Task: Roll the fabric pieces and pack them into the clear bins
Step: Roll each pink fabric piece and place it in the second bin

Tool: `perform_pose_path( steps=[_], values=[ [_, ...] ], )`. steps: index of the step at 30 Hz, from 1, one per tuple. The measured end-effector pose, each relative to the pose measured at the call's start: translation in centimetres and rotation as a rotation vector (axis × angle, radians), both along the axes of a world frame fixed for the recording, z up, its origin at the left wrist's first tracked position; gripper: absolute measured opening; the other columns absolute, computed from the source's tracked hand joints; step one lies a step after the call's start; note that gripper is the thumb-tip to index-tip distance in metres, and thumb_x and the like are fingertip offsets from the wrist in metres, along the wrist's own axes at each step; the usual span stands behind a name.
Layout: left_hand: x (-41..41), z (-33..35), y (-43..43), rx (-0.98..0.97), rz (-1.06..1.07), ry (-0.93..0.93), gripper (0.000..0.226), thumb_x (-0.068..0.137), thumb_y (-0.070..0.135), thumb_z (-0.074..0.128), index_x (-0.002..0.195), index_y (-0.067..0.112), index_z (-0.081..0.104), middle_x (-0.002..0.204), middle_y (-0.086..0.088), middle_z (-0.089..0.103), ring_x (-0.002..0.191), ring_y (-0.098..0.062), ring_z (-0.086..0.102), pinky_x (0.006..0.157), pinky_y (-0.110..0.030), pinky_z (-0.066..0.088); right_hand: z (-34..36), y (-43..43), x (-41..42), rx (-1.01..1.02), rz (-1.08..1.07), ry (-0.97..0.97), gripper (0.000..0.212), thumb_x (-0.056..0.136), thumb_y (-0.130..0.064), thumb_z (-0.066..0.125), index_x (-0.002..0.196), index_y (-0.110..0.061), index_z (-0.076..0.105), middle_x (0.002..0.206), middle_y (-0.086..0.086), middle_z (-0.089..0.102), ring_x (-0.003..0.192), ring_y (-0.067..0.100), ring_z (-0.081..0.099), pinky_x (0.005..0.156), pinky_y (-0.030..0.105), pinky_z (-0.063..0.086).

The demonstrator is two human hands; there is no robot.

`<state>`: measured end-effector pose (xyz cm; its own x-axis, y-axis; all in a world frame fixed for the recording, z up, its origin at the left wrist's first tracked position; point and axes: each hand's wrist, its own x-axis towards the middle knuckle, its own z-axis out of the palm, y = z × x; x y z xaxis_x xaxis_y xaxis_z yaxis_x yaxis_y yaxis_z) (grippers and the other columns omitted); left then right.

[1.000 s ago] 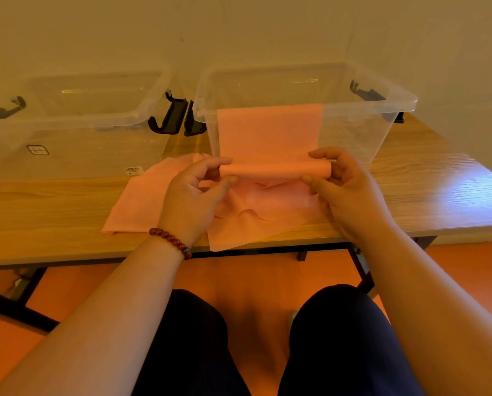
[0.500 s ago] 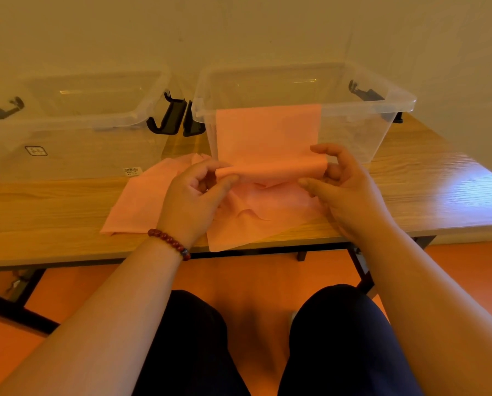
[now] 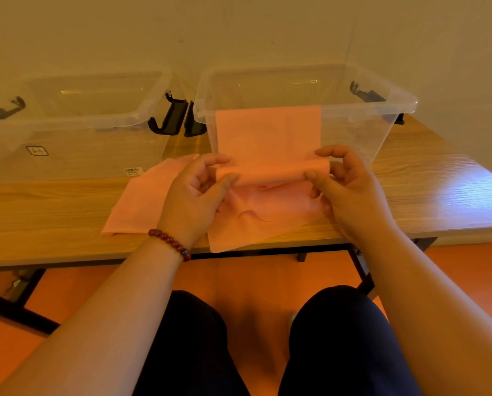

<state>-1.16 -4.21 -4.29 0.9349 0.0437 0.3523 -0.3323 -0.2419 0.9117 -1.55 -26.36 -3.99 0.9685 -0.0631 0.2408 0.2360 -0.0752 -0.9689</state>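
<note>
A pink fabric piece [image 3: 267, 132] hangs over the front rim of the right clear bin [image 3: 382, 110], its lower end wound into a roll held just above the table. My left hand [image 3: 194, 195] pinches the roll's left end and my right hand [image 3: 350, 184] pinches its right end. More pink fabric pieces [image 3: 142, 204] lie flat and rumpled on the wooden table [image 3: 39, 207] under my hands, one corner overhanging the front edge. A second clear bin [image 3: 76, 130] stands at the left, with nothing visible inside.
Both bins sit side by side against the wall, black latch handles [image 3: 170, 115] between them. The table's near edge runs just in front of my knees. A bead bracelet circles my left wrist.
My fingers have turned the roll further up the hanging fabric, so the roll is a little thicker and sits slightly higher. The bins and the loose fabric have not moved.
</note>
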Motion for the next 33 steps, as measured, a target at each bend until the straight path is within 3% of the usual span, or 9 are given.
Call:
perform_pose_path(
  steps=[3,6,11,16,21,25,27,30,33],
  values=[
    [0.0,-0.05,0.07,-0.022,-0.038,-0.002,0.027,0.088,0.016,0.066,0.102,0.038,0.059,0.094,0.008,0.062,0.067,0.004,0.056,0.057,-0.012,0.046,0.04,0.02,-0.23,-0.018,-0.024,0.008,0.014,0.09,-0.02,0.066,0.1,-0.029,0.063,0.068,-0.004,0.063,0.053,0.005,0.052,0.049,0.022,0.039],
    [0.12,-0.21,0.22,0.009,-0.057,-0.013,0.035,0.083,0.012,0.07,0.101,0.041,0.06,0.103,0.011,0.059,0.084,-0.008,0.058,0.066,-0.018,0.051,0.08,0.13,-0.3,-0.009,-0.046,0.013,0.004,0.091,-0.021,0.065,0.094,-0.023,0.064,0.063,-0.003,0.063,0.054,0.007,0.052,0.05,0.023,0.04],
    [0.13,-0.11,0.17,0.037,0.008,-0.019,0.022,0.088,0.016,0.065,0.088,0.037,0.062,0.079,0.012,0.06,0.061,0.004,0.053,0.058,-0.011,0.045,0.1,-0.01,-0.37,-0.051,-0.018,0.019,0.008,0.089,-0.022,0.067,0.097,-0.023,0.064,0.07,-0.006,0.066,0.059,0.004,0.056,0.058,0.025,0.045],
    [-0.02,-0.03,-0.06,0.024,0.027,0.011,0.016,0.089,0.02,0.064,0.086,0.035,0.062,0.073,0.013,0.06,0.058,0.006,0.053,0.055,-0.01,0.043,0.07,-0.11,-0.26,-0.079,0.054,0.003,0.029,0.081,-0.008,0.074,0.099,-0.029,0.063,0.093,-0.011,0.069,0.081,0.003,0.064,0.076,0.026,0.051],
    [-0.11,0.19,-0.07,-0.035,-0.005,0.02,0.026,0.087,0.016,0.066,0.102,0.035,0.056,0.085,0.009,0.064,0.06,0.005,0.057,0.054,-0.011,0.046,0.12,-0.02,-0.4,-0.062,0.01,-0.003,0.021,0.086,-0.008,0.069,0.095,-0.027,0.065,0.072,-0.01,0.065,0.066,0.005,0.059,0.067,0.028,0.049],
    [0.06,-0.03,0.06,0.014,-0.026,0.005,0.033,0.083,0.013,0.071,0.098,0.04,0.059,0.096,0.014,0.063,0.084,-0.007,0.06,0.068,-0.02,0.052,0.09,-0.07,-0.58,-0.066,-0.023,-0.018,0.007,0.089,-0.02,0.067,0.095,-0.023,0.067,0.068,-0.005,0.065,0.062,0.008,0.056,0.064,0.028,0.048],
    [0.07,-0.11,0.08,0.037,0.004,0.006,0.029,0.083,0.016,0.07,0.091,0.042,0.062,0.087,0.016,0.063,0.077,-0.008,0.058,0.065,-0.02,0.05,0.02,-0.12,-0.56,-0.077,-0.03,-0.023,0.004,0.089,-0.023,0.066,0.093,-0.024,0.067,0.069,-0.005,0.066,0.062,0.009,0.055,0.067,0.029,0.048],
    [0.05,-0.14,0.04,0.038,0.031,0.013,0.02,0.085,0.021,0.069,0.085,0.04,0.063,0.078,0.011,0.062,0.067,-0.005,0.054,0.058,-0.014,0.046,0.01,-0.1,-0.44,-0.07,-0.025,-0.022,0.013,0.088,-0.02,0.068,0.099,-0.027,0.066,0.075,-0.006,0.069,0.066,0.008,0.059,0.069,0.028,0.05],
    [0.0,-0.01,-0.05,0.011,0.015,0.013,0.019,0.086,0.021,0.067,0.093,0.037,0.061,0.082,0.009,0.062,0.061,0.003,0.054,0.054,-0.013,0.046,0.08,-0.14,-0.46,-0.033,0.045,-0.025,0.033,0.084,-0.009,0.071,0.11,-0.028,0.062,0.092,-0.005,0.066,0.077,0.006,0.064,0.068,0.02,0.051]
  ],
)
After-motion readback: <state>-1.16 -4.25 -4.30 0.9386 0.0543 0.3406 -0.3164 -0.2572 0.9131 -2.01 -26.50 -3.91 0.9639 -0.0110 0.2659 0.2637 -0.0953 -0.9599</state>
